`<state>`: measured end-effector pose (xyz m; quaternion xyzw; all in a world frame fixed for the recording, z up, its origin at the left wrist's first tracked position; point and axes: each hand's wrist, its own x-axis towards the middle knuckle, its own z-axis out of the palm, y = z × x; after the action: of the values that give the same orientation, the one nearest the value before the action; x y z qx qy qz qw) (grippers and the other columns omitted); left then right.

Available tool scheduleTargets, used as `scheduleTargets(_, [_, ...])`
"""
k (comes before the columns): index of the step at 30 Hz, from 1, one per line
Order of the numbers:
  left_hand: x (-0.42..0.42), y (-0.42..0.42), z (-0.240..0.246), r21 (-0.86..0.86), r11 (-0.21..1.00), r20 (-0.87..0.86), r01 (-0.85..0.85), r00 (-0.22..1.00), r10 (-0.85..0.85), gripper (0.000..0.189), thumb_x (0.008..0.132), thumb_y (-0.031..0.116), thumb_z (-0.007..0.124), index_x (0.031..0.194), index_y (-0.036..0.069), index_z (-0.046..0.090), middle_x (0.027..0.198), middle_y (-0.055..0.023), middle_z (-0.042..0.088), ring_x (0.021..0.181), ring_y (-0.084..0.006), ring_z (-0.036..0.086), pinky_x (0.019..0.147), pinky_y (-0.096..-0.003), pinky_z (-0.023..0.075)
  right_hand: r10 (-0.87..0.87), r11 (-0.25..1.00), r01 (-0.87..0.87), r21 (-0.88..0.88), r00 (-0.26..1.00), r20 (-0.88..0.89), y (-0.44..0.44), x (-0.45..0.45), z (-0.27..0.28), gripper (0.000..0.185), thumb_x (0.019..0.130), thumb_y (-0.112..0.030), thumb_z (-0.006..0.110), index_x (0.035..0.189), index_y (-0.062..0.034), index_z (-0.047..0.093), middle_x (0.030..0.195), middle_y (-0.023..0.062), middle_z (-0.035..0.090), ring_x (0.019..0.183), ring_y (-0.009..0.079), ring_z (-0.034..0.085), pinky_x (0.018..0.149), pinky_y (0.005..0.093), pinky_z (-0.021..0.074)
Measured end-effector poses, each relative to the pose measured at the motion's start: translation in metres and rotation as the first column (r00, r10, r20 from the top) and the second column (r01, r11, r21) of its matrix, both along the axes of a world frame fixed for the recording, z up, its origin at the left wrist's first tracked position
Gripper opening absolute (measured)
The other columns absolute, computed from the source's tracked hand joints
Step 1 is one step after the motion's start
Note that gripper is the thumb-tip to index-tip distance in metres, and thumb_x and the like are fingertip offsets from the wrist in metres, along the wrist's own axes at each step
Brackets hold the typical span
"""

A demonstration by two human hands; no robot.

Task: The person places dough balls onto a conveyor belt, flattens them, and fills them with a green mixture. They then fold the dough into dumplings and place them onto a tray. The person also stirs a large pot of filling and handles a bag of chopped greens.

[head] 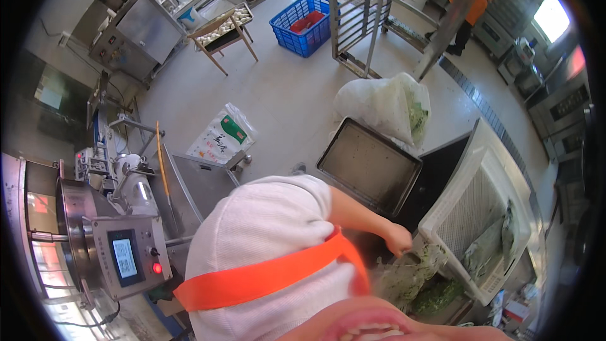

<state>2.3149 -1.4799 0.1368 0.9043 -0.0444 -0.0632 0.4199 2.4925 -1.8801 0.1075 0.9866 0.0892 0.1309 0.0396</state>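
Observation:
My left hand [399,240] reaches out to the right, its fingers curled at the upper edge of shredded greens [433,258] and what looks like thin clear plastic. Whether it grips them is not clear. Below lie more chopped greens [438,296], partly hidden by my face. My right hand is out of view. Right of the greens stands a white plastic basket [428,220] with leafy or cloth-like green pieces [485,248] in it. Above my forearm is a dark-rimmed metal baking tray [371,166].
A translucent sack of greens [374,99] stands behind the tray, near a metal rack [369,23]. A blue crate [300,47], a wooden chair [220,33] and a printed plastic bag [225,135] are on the floor. A machine with a control panel [125,255] stands left. A person [473,2] stands upper right.

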Motion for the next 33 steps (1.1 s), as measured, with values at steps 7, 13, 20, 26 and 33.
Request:
scheduleTargets(7, [-0.324,0.162,-0.126,-0.334,0.932,-0.485,-0.143,0.874,-0.039,0.056,0.091,0.053,0.050,0.123,0.007,0.058,0.121,-0.0162,0.061,0.113,-0.0309,0.057,0.095,-0.0435,0.0432,0.405,0.807,-0.556,0.201,0.767,0.497,0.240,-0.060,0.113,0.025,0.095,-0.017,0.053,0.109,-0.0010,0.065,0.102,0.0157,0.067,0.092,0.0325,0.064,0.081,0.0391,0.0520])
scheduleTargets(13, [-0.601,0.213,-0.194,-0.600,0.626,-0.744,-0.499,0.636,-0.206,0.058,0.094,0.047,0.052,0.139,0.011,0.046,0.140,-0.0088,0.048,0.130,-0.0217,0.041,0.108,-0.0365,0.0275,0.788,0.503,-0.490,0.711,-0.077,-0.611,0.547,-0.348,0.014,0.034,0.081,-0.012,0.065,0.114,-0.0089,0.065,0.114,0.0133,0.064,0.106,0.0258,0.061,0.091,0.0358,0.0474])
scheduleTargets(20, [-0.820,0.142,-0.199,-0.563,0.044,-0.822,-0.825,0.565,0.076,0.076,0.082,0.010,0.067,0.148,0.013,0.030,0.142,-0.0051,0.045,0.131,-0.0196,0.036,0.110,-0.0360,0.0252,0.186,0.552,-0.536,0.639,-0.667,-0.721,0.725,-0.488,-0.080,0.037,0.077,-0.015,0.068,0.114,-0.0100,0.065,0.117,0.0117,0.063,0.111,0.0290,0.058,0.095,0.0399,0.0458])
scheduleTargets(26, [-0.908,0.156,-0.210,0.054,-0.463,-0.860,-0.884,-0.277,0.428,0.035,0.081,0.015,0.064,0.115,0.008,0.065,0.104,-0.0067,0.069,0.094,-0.0204,0.064,0.081,-0.0347,0.0494,0.349,-0.380,-0.903,0.199,-0.339,-0.873,0.996,-0.646,-0.063,0.020,0.072,-0.017,0.067,0.091,-0.0118,0.072,0.109,0.0096,0.065,0.106,0.0304,0.059,0.088,0.0445,0.0482])
scheduleTargets(33, [-0.973,0.229,-0.185,0.265,-0.830,-0.718,-0.491,-0.675,0.170,0.021,0.079,0.016,0.059,0.095,0.008,0.070,0.091,-0.0132,0.069,0.079,-0.0272,0.067,0.067,-0.0378,0.0521,0.097,-0.797,-0.444,0.410,-0.763,-0.639,1.128,-1.066,-0.007,0.020,0.080,-0.023,0.065,0.094,-0.0093,0.068,0.110,0.0113,0.064,0.103,0.0323,0.059,0.085,0.0427,0.0487])
